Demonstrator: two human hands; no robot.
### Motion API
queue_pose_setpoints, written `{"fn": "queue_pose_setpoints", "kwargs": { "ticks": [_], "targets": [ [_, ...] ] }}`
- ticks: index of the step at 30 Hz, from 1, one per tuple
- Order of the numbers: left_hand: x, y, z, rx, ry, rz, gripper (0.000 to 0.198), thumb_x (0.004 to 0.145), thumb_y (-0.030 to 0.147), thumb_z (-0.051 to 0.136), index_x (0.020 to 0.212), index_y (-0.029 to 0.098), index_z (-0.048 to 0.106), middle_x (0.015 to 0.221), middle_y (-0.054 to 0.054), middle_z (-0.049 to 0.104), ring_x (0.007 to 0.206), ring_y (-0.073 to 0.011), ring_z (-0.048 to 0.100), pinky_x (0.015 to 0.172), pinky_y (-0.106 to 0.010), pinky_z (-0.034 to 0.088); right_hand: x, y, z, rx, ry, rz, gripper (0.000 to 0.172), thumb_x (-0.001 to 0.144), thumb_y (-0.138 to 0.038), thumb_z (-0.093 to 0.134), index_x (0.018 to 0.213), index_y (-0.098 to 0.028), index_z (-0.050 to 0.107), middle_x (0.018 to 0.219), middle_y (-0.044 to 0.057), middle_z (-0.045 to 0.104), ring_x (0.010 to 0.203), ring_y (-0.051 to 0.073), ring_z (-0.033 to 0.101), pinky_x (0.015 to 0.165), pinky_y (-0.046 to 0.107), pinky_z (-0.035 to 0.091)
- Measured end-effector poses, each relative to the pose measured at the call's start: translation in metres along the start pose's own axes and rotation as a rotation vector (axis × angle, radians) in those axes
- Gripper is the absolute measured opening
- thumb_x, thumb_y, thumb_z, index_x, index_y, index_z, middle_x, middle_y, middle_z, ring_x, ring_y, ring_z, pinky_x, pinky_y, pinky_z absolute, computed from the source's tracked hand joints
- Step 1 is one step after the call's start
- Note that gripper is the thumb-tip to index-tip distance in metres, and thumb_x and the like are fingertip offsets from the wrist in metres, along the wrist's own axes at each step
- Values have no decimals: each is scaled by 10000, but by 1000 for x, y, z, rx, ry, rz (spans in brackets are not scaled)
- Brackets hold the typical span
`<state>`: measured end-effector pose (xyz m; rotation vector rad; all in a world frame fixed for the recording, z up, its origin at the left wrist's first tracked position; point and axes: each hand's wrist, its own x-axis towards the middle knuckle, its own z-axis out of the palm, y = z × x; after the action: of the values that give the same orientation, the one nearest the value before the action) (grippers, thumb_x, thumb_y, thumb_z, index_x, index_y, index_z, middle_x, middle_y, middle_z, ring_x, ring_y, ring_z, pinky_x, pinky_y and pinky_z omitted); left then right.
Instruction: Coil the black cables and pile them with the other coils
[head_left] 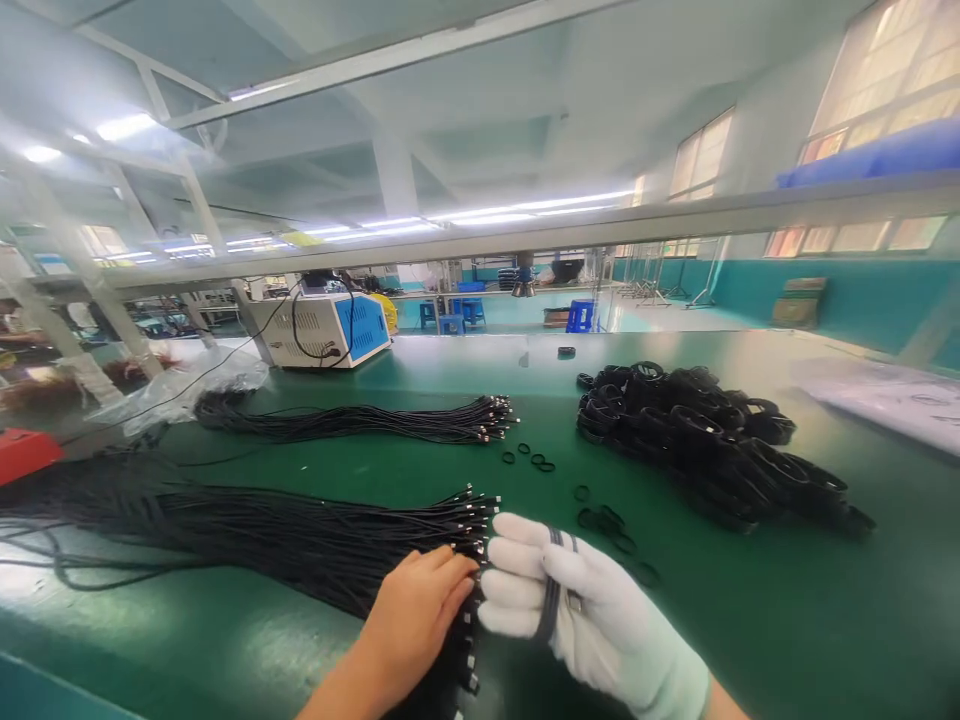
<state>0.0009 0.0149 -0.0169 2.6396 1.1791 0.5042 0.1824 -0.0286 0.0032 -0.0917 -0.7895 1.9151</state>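
My bare left hand [416, 615] rests with fingers together on the plug ends of a large bundle of black cables [247, 535] lying across the green table [675, 640]. My right hand [577, 605], in a white glove, sits just right of it. Its fingers are curled and black rubber bands are looped around them. A second, thinner cable bundle [360, 420] lies farther back. Small loose black rubber bands [529, 458] are scattered between the bundles.
A heap of coiled, banded black cables [712, 440] lies at the right. A white and blue machine [322, 328] stands at the back left beside a crumpled clear plastic bag [180, 390]. A red object [22, 452] sits at the left edge. White sheeting [892, 400] is at the far right.
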Motion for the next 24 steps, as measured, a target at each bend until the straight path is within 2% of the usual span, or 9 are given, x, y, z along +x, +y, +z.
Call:
{"fn": "queue_pose_setpoints", "kwargs": {
  "ticks": [3,7,9,11,13,14,18,20,24],
  "targets": [
    [-17,20,10,233,79,121,197,824,124,416,769,194,592,739,-10,625,596,-158,524,575,-290,316,1,-4,-6,51,111,-53,179,791,-245,632,874,-148,506,721,-25,362,644,98,387,679,293,356],
    [-19,42,5,303,191,280,125,782,138,525,671,194,537,635,23,590,525,-144,487,534,-306,255,-5,8,-15,-176,330,46,308,794,-252,642,1064,-134,549,909,75,569,807,165,542,778,340,395],
    [-15,44,-11,295,176,305,131,791,183,580,669,192,535,650,29,592,562,-141,494,556,-299,264,-9,15,-13,-271,271,158,300,806,-252,630,1063,-108,575,903,89,594,804,163,549,768,326,399],
    [-12,40,-31,234,109,307,112,802,218,603,700,192,564,686,29,603,617,-138,508,592,-288,287,-12,21,-10,-264,95,278,285,804,-274,631,995,-64,607,841,89,585,773,156,539,759,326,397],
    [-9,34,-44,47,5,269,65,802,215,612,739,198,608,726,27,616,678,-132,528,635,-268,325,-14,27,-7,-162,-42,384,360,763,-317,668,978,-36,601,804,86,557,750,164,538,754,351,393],
    [-9,30,-46,-105,-50,226,41,788,205,625,748,199,629,741,26,621,704,-129,539,654,-252,348,-15,30,-6,-93,-59,423,399,737,-332,689,989,-38,588,786,74,540,730,161,536,744,355,392],
    [-5,15,-30,-766,-172,-120,69,674,189,697,704,153,646,699,12,607,669,-119,540,603,-198,397,-14,45,-11,225,-31,545,326,656,-213,740,870,-105,519,659,-34,408,579,71,415,609,233,333],
    [-2,9,-17,-867,-160,-206,113,658,210,697,687,135,618,652,17,576,613,-106,501,557,-189,380,-12,49,-12,336,-59,560,329,620,-131,740,774,-140,450,630,-63,327,547,48,334,551,189,263],
    [7,3,-8,-825,-137,-179,190,780,281,558,662,135,589,618,27,521,585,-95,445,532,-185,339,-6,45,-7,293,-76,464,357,619,-152,748,780,-158,430,633,-72,264,549,55,299,557,205,253]
  ]
}}
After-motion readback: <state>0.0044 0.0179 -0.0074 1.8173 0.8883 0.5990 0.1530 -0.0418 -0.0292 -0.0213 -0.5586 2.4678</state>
